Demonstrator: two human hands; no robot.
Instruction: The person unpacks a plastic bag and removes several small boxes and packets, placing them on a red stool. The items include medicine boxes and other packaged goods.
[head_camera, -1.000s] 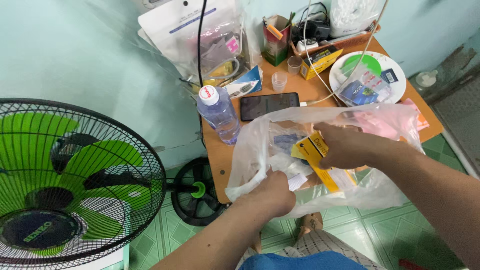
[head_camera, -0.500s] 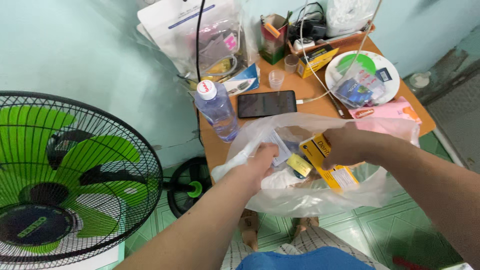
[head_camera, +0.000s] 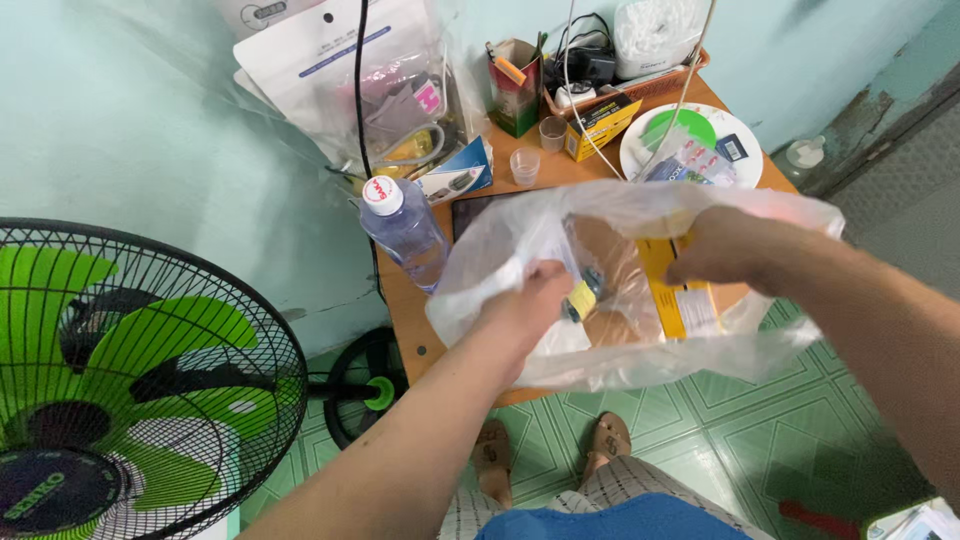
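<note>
Both hands grip the plastic bag, hiding the table beside the water bottle.

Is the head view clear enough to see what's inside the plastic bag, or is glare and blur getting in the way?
Head view: even, soft light, no hard shadows. The translucent plastic bag hazes its contents, with pale sheen on its folds; the yellow box shows through only dimly. Left hand and right hand are slightly soft. Wide-angle distortion bends the green fan and table edges.
</note>
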